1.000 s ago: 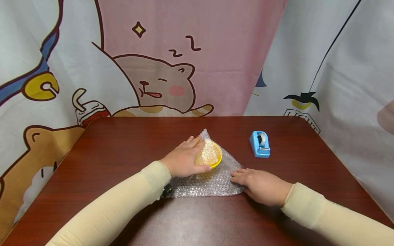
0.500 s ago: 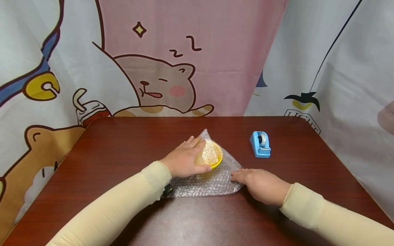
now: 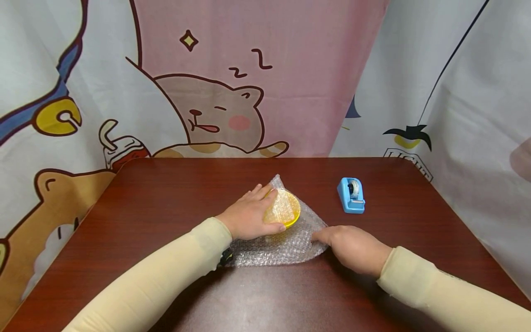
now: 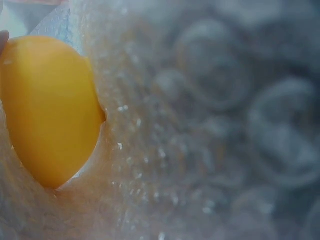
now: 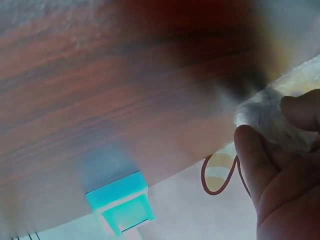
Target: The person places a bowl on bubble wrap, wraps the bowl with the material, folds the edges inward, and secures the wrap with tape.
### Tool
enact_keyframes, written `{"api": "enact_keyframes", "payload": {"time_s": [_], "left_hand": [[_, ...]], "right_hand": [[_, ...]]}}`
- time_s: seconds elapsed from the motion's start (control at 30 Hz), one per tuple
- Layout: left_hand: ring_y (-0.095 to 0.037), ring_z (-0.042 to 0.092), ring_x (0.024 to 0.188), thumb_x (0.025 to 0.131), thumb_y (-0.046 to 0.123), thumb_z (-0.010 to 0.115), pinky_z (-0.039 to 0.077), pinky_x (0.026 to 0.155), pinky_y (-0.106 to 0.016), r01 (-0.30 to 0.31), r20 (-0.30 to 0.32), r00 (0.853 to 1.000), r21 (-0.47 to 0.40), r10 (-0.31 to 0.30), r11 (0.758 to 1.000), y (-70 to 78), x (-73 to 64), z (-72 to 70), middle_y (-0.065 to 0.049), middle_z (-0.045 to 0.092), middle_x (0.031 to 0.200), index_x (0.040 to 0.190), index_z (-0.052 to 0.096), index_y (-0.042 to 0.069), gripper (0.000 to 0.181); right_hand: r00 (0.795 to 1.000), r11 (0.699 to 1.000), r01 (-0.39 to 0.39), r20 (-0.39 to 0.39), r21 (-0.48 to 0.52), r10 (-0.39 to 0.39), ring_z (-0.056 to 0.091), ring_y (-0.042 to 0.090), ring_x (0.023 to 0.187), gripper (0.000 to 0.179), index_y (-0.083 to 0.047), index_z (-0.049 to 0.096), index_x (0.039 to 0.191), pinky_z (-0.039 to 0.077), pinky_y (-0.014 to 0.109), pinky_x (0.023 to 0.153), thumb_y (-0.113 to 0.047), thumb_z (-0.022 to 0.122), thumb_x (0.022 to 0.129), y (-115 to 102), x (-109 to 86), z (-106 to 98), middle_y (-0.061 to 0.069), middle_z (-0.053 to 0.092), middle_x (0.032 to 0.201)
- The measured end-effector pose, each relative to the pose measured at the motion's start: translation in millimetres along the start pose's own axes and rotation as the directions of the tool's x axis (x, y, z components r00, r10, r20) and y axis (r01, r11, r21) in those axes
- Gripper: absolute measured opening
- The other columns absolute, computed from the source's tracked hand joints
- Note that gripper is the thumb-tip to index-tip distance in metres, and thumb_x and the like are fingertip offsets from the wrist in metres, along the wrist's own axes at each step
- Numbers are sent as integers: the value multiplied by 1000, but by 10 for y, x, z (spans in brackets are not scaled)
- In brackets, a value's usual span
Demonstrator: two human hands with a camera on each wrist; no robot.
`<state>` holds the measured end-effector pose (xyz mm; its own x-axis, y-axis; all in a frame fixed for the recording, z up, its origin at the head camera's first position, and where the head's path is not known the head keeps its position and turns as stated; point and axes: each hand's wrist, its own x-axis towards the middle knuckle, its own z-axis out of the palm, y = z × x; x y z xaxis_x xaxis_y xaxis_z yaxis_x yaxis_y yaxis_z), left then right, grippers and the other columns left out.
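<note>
A yellow bowl point(image 3: 295, 210) rests on a sheet of bubble wrap point(image 3: 286, 251) at the middle of the table, with a flap of the wrap folded over part of it. My left hand point(image 3: 250, 214) lies over the bowl's left side, its fingers spread and its thumb at the near rim. The left wrist view shows the bowl's smooth yellow surface point(image 4: 52, 110) bordered by blurred bubble wrap. To the right, my right hand point(image 3: 356, 249) pinches the sheet's right corner. Its thumb and fingers hold the crumpled wrap point(image 5: 272, 117) in the right wrist view.
A light blue tape dispenser point(image 3: 351, 195) stands on the brown table point(image 3: 166, 193), behind and right of the bubble wrap. A printed cartoon curtain point(image 3: 307, 83) hangs behind the table and along its sides.
My right hand's fingers have curled from lying on the wrap's corner to pinching it, and the corner is slightly lifted. The left hand and the bowl stay in place.
</note>
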<state>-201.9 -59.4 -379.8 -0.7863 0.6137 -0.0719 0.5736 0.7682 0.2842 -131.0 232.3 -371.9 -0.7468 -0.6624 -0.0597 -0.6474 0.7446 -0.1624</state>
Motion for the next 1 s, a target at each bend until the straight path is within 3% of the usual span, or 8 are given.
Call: {"api": "enact_keyframes", "payload": {"time_s": [0.3, 0.43, 0.77, 1.0], "left_hand": [[-40, 14, 164, 97, 75, 50, 17, 133, -50, -1, 2, 1000, 8, 1, 1000, 4, 3, 0, -11, 10, 178, 169, 21, 10, 101], [-42, 15, 163, 97, 73, 52, 18, 133, -51, -5, -5, 1000, 2, 5, 1000, 9, -1, -3, -12, 11, 178, 169, 23, 9, 100], [-43, 16, 163, 97, 72, 53, 18, 133, -52, -10, -10, 1000, 7, 10, 1000, 13, 10, -4, -14, 13, 178, 168, 24, 8, 100], [-43, 16, 163, 97, 72, 53, 18, 133, -51, -9, -1, 1000, 3, 9, 1000, 13, 4, -10, -13, 13, 178, 168, 23, 9, 100]], "right_hand": [[988, 995, -26, -153, -100, 10, 70, 12, 88, 29, -17, 75, 110, 63, 37, 84, 1, 80, 87, 15, 4, -1, -5, 76, 99], [980, 988, -51, -197, -145, 22, 65, 10, 84, 25, -17, 75, 101, 62, 34, 80, -1, 83, 85, 18, 9, -6, -6, 72, 91], [951, 986, -72, -309, -154, 21, 66, 15, 91, 27, -14, 75, 100, 62, 36, 84, -3, 88, 80, -33, 27, -95, -3, 70, 95], [907, 981, -112, -419, -160, 35, 64, 22, 91, 19, -10, 76, 99, 59, 41, 84, -6, 83, 83, -46, 52, -146, 2, 70, 96]]}}
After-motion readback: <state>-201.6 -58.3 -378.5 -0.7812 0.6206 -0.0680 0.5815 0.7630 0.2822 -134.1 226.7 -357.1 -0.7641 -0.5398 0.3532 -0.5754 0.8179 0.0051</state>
